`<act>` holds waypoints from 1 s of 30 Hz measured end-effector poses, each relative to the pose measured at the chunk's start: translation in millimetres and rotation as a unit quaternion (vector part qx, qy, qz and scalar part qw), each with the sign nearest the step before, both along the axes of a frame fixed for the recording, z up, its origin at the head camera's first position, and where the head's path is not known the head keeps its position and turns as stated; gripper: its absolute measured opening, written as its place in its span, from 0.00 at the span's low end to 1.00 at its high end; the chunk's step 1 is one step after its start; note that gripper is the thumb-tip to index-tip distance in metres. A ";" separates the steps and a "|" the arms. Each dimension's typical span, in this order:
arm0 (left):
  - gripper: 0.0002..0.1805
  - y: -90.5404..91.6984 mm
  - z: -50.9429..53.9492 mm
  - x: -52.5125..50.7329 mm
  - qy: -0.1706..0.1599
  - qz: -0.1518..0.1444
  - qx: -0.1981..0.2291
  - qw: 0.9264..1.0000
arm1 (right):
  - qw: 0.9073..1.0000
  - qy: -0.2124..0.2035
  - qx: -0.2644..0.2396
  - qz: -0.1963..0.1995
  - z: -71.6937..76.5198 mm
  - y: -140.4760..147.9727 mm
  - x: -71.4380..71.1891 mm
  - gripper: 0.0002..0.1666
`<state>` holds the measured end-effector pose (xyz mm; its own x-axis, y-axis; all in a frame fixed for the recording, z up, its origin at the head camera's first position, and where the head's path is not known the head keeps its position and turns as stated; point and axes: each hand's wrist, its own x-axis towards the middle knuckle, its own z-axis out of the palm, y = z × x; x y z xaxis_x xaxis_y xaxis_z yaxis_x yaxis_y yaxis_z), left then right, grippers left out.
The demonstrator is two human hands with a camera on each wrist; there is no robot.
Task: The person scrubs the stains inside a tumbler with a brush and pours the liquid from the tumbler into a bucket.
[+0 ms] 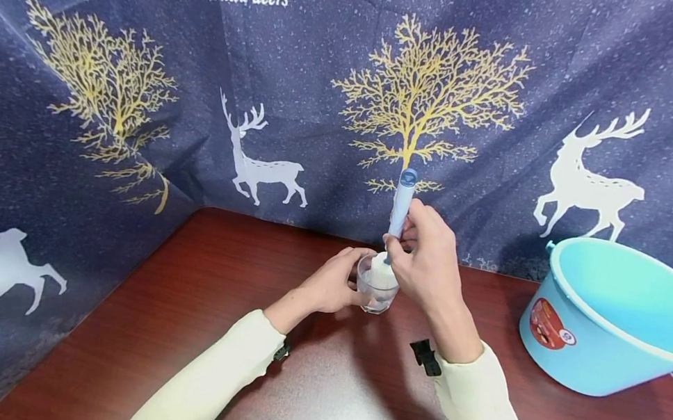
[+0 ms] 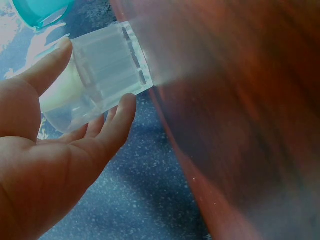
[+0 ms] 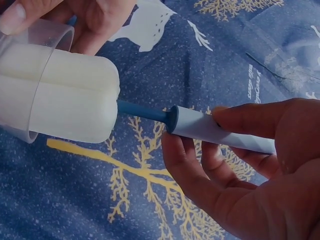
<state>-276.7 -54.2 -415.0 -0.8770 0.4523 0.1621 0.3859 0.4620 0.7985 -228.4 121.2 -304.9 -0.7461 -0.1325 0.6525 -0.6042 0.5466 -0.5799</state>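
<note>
Right hand (image 1: 433, 258) grips the sponge brush (image 3: 142, 111) by its probably stiff handle (image 1: 401, 207); left hand (image 1: 332, 285) grips the likely slippery tumbler (image 2: 110, 62) by its sides.

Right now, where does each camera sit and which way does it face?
Head: on the head, facing forward and down at the table; left hand, right hand and sleeves show.
Left wrist: on that wrist, facing the glass; the left hand shows.
Right wrist: on that wrist, facing the white sponge and blue handle; right hand and part of left hand show.
Shared: both wrist views show the glass and left hand.
</note>
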 end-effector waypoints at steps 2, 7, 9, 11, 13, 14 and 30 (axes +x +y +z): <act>0.47 0.0 0.0 0.1 0.001 0.000 -0.001 1.000 | 1.000 -0.002 0.000 0.000 0.4 0.0 0.3 0.14; 0.47 0.0 -0.3 -0.1 0.003 0.000 0.001 1.000 | 1.000 -0.003 -0.001 -0.004 1.1 0.0 0.9 0.14; 0.47 -0.2 -0.8 -0.6 0.003 0.000 0.001 1.000 | 1.000 -0.003 -0.002 -0.007 1.1 -0.1 0.8 0.13; 0.47 -0.3 -1.0 -1.0 0.004 0.001 -0.002 1.000 | 1.000 -0.003 -0.003 -0.009 1.1 -0.3 0.9 0.13; 0.47 -0.5 -0.8 -0.7 0.003 0.003 -0.003 1.000 | 1.000 -0.006 -0.003 -0.011 1.1 -0.4 1.0 0.13; 0.47 -0.5 -0.7 -0.4 0.003 0.004 -0.005 1.000 | 1.000 -0.008 -0.003 -0.011 1.2 -0.5 1.0 0.14; 0.47 0.5 -0.1 -0.8 -0.004 -0.002 0.013 1.000 | 1.000 -0.012 -0.001 -0.017 0.6 -0.5 -0.5 0.14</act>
